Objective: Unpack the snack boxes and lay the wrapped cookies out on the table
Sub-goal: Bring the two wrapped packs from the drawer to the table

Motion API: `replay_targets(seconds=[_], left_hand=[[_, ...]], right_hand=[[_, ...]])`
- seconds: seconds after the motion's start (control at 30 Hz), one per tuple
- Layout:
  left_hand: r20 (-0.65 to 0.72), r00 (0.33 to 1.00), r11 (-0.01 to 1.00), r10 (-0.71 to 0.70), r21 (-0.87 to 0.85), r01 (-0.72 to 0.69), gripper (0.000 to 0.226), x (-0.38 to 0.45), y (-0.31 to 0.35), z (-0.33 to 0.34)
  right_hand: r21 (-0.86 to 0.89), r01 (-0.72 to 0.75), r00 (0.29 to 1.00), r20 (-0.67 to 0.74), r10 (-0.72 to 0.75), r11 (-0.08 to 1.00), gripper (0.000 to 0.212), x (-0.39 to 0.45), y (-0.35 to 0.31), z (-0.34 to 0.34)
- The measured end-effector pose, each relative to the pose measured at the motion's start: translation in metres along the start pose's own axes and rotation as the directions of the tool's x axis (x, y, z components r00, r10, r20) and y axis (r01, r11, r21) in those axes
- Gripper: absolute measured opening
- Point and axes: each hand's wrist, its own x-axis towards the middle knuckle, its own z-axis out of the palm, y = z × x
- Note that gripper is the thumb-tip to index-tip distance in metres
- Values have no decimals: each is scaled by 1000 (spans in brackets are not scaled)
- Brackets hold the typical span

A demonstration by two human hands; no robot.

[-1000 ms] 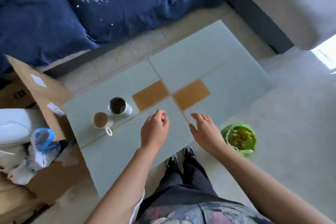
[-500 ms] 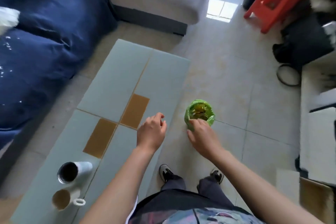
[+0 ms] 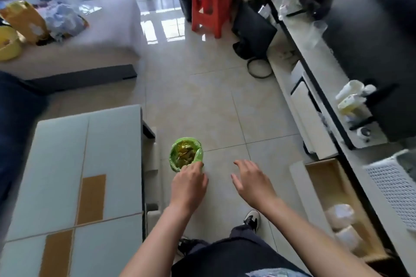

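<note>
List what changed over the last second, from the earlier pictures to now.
The view swung right, off the pale green glass table toward the tiled floor; the two mugs left the picture. The left hand went from above the tabletop to in front of the green-lined waste bin on the floor. The right hand moved off the table's edge over the floor. Both hands hold nothing, as before.

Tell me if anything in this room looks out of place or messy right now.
The open cardboard box lies on the floor beside the long TV cabinet, flap out. Bags and a yellow basin are heaped on the grey sofa seat. No spill shows around the green-lined waste bin.
</note>
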Motion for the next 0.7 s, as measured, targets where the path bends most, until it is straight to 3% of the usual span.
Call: replay_targets(seconds=[0.37,0.7], left_hand=[[200,938,951,282,76,-301,39,67,184,86],[435,735,801,520,51,-597,41,118,314,153]], right_hand=[[110,-317,939,-104,328,942,43,-38,196,-67],[302,-617,726,-139,674,727,37,-77,302,-79]])
